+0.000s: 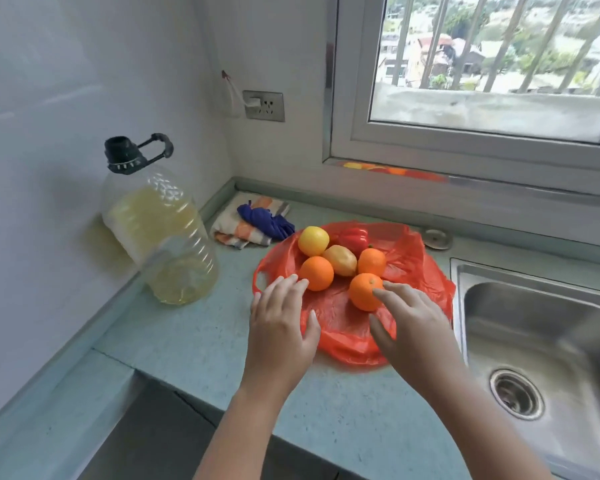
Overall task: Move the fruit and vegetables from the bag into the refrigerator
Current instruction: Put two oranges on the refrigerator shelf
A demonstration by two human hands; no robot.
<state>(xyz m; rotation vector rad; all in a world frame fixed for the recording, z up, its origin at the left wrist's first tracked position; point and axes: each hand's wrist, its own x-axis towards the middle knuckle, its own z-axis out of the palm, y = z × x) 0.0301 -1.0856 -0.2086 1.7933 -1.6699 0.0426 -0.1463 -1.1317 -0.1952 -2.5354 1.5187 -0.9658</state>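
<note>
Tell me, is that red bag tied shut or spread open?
Spread open: the red bag lies flattened on the counter, with the fruit and red pepper uncovered on top.

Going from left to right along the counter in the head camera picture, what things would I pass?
Oil bottle → striped towel → red bag holding the fruit → sink.

two bare hands reach forward
left hand (280, 329) is palm down, fingers spread. right hand (414, 327) is open too, fingers straight, thumb out to the side. both arms are bare and stretched out.
</note>
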